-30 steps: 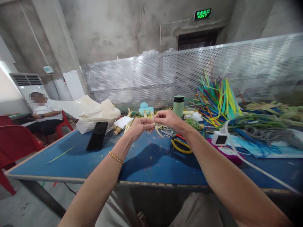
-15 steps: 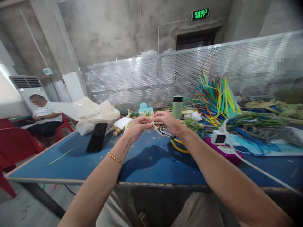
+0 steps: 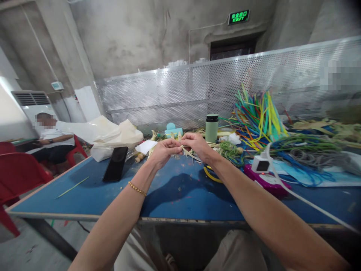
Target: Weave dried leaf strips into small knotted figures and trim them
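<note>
My left hand (image 3: 163, 151) and my right hand (image 3: 197, 145) meet over the far middle of the blue table (image 3: 175, 192). Both pinch a small bundle of pale straw-like strips (image 3: 188, 152) held between them, with loose ends trailing down to the right. The fingers of both hands are closed on the strips. A gold bead bracelet (image 3: 137, 188) sits on my left wrist. Yellow-handled scissors (image 3: 210, 175) lie on the table just under my right forearm.
A black phone (image 3: 115, 163) leans left of my hands. A green bottle (image 3: 211, 127), coloured strips (image 3: 258, 116), cords, a white charger (image 3: 261, 164) and a plastic bag (image 3: 113, 135) crowd the back. A person sits on a red chair (image 3: 17, 173) at the left.
My hands have shifted slightly closer together and a little upward, still working the pale strips. The view has barely moved.
</note>
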The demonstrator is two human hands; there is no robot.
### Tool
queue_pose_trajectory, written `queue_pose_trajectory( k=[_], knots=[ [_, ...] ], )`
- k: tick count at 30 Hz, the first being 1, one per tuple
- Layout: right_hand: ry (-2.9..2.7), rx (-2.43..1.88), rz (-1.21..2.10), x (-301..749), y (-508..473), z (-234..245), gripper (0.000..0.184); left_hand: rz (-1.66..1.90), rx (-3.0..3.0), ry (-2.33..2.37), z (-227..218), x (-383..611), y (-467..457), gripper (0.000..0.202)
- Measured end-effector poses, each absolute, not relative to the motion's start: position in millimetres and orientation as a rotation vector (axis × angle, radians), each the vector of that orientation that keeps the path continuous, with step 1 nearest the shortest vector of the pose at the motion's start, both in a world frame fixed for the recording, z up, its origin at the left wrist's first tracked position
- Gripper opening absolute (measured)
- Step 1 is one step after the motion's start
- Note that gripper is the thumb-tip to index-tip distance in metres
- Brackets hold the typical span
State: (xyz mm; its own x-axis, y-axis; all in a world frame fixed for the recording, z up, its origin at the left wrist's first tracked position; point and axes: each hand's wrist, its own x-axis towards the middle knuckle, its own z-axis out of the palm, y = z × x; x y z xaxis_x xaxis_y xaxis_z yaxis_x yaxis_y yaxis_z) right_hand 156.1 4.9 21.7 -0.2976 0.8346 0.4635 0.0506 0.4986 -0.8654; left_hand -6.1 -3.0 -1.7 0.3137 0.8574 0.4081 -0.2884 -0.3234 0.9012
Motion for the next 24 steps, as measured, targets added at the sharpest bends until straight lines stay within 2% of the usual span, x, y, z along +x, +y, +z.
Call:
queue_pose_trajectory(
  k=[7, 10, 19, 24],
  knots=[
    [-1.354, -0.802, 1.124, 162.3, 12.9, 26.9, 0.033, 1.561, 1.292, 0.518, -0.2, -6.8, 5.0, 0.029],
    [-1.413, -0.829, 1.189, 161.6, 15.3, 23.4, 0.039, 1.592, 1.291, 0.52, -2.1, -6.6, 8.0, 0.03],
    [-1.567, -0.722, 0.958, 160.4, 11.8, 22.5, 0.033, 1.45, 1.363, 0.645, -4.2, -4.5, 4.5, 0.029],
    [-1.73, -0.743, 0.877, 163.6, 11.0, 24.2, 0.031, 1.433, 1.41, 0.75, -4.1, -12.9, 8.5, 0.041]
  ],
)
